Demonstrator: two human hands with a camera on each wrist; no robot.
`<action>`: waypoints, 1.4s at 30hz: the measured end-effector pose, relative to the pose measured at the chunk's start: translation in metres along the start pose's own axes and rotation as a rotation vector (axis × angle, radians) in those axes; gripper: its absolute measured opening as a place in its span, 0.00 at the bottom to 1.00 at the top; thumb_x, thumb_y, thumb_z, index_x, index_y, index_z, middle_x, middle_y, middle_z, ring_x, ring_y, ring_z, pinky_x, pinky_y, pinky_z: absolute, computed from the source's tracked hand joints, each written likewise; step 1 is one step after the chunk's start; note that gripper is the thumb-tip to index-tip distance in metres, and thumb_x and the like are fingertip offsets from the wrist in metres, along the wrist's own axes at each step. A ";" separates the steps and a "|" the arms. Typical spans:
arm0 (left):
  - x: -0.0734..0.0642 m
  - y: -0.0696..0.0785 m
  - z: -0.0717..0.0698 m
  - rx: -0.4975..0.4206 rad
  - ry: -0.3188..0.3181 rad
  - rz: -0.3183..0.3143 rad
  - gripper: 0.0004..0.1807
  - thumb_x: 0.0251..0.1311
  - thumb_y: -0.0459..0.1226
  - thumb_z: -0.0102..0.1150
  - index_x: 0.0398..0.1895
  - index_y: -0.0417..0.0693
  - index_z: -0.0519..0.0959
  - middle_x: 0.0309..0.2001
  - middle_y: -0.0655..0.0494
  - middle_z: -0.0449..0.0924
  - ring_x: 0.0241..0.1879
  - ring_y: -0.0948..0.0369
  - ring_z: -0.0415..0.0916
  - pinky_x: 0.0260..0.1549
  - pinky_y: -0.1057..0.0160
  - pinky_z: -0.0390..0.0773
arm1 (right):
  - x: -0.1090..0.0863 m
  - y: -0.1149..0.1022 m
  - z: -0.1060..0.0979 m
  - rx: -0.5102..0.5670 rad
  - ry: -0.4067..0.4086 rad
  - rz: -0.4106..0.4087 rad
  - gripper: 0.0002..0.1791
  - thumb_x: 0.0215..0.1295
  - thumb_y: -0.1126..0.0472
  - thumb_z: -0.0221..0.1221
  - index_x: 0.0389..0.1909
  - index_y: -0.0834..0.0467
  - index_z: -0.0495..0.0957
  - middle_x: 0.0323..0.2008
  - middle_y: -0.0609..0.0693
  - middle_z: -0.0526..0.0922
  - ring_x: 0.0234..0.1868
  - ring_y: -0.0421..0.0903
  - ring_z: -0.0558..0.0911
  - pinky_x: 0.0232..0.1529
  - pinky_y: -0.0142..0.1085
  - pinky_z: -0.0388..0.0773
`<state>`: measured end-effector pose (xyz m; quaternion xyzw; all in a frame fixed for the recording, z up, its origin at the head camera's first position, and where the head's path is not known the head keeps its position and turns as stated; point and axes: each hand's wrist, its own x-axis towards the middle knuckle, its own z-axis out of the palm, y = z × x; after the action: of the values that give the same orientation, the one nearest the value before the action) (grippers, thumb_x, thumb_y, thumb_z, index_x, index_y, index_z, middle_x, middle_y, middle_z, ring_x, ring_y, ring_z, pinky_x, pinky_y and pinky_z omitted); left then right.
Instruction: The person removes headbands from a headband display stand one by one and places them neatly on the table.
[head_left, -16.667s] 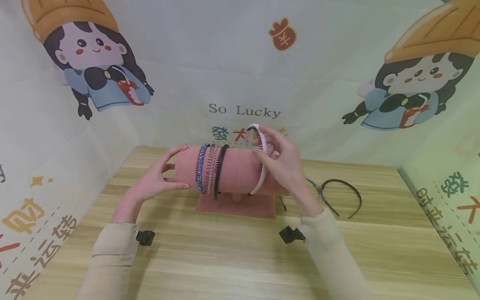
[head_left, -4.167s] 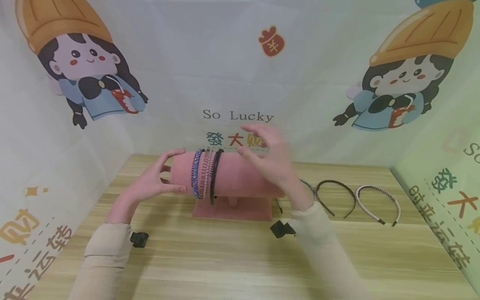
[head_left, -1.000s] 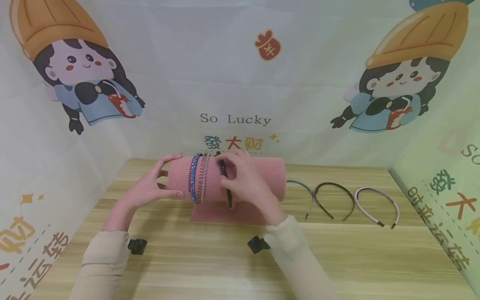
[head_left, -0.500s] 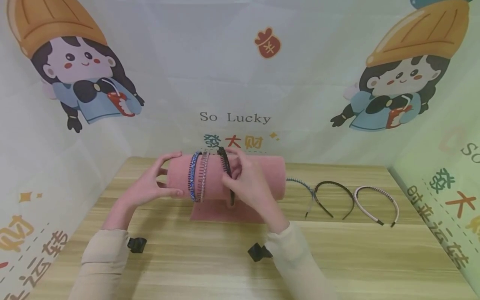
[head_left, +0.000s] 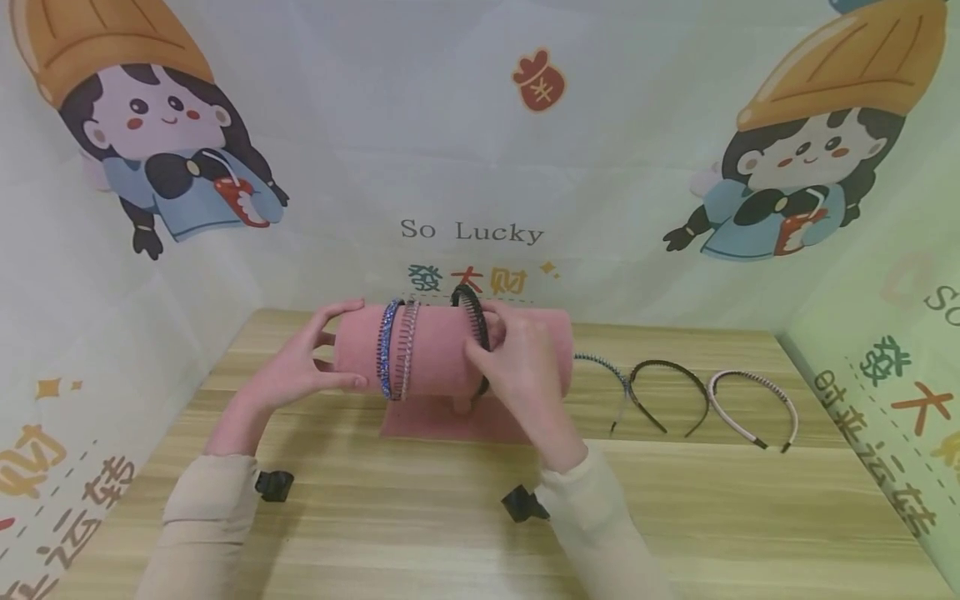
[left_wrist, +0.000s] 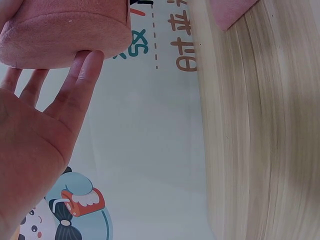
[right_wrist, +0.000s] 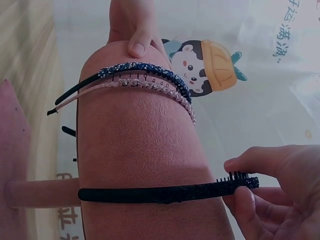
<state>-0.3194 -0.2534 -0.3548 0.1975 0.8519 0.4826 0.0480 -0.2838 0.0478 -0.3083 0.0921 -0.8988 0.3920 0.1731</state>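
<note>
A pink plush display roll (head_left: pixel 435 354) stands on a pink base (head_left: pixel 416 422). My left hand (head_left: pixel 288 367) holds the roll's left end, thumb in front and fingers over the top; the left wrist view shows its fingers (left_wrist: pixel 82 80) against the end face. With thumb and fingers, my right hand (head_left: pixel 521 354) pinches a black toothed headband (right_wrist: pixel 165 194) near its top. This band still arches over the roll's middle, its top lifted off the surface. Left of it, a glittery blue headband (head_left: pixel 386 350) and a pale pink headband (head_left: pixel 407 354) sit side by side round the roll.
On the wooden table (head_left: pixel 390 533), right of the stand, a bluish headband (head_left: pixel 600 362), a dark headband (head_left: pixel 660 363) and a whitish-pink headband (head_left: pixel 738 427) lie in a row. A printed cloth backdrop (head_left: pixel 360 167) closes off the back and sides.
The whitish-pink headband went from the roll to the table's right. Since then my right hand has taken the black headband and shifted it rightward, away from the other two. My left hand keeps its hold.
</note>
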 end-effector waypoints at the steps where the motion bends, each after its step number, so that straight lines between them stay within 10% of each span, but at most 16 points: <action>1: 0.000 0.000 0.000 -0.002 0.000 -0.001 0.56 0.51 0.36 0.75 0.77 0.67 0.49 0.76 0.50 0.50 0.62 0.45 0.66 0.44 0.60 0.86 | 0.000 0.001 0.000 0.008 0.010 -0.005 0.23 0.57 0.61 0.68 0.56 0.54 0.81 0.27 0.48 0.83 0.26 0.41 0.78 0.21 0.28 0.76; 16: 0.000 0.001 0.000 0.003 0.008 0.011 0.55 0.51 0.36 0.75 0.77 0.66 0.50 0.76 0.50 0.50 0.61 0.46 0.66 0.44 0.61 0.86 | -0.008 0.006 -0.018 0.247 0.171 -0.077 0.21 0.55 0.65 0.69 0.52 0.57 0.83 0.23 0.54 0.82 0.22 0.43 0.77 0.24 0.26 0.76; 42: 0.000 -0.001 0.001 0.026 0.014 0.007 0.55 0.51 0.38 0.75 0.77 0.68 0.49 0.75 0.50 0.52 0.61 0.46 0.67 0.44 0.62 0.86 | -0.018 0.005 -0.051 0.322 0.252 -0.078 0.24 0.58 0.61 0.70 0.57 0.57 0.79 0.25 0.55 0.83 0.22 0.42 0.76 0.22 0.24 0.74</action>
<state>-0.3194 -0.2533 -0.3564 0.1975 0.8578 0.4730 0.0379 -0.2568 0.0899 -0.2862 0.1036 -0.7916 0.5321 0.2821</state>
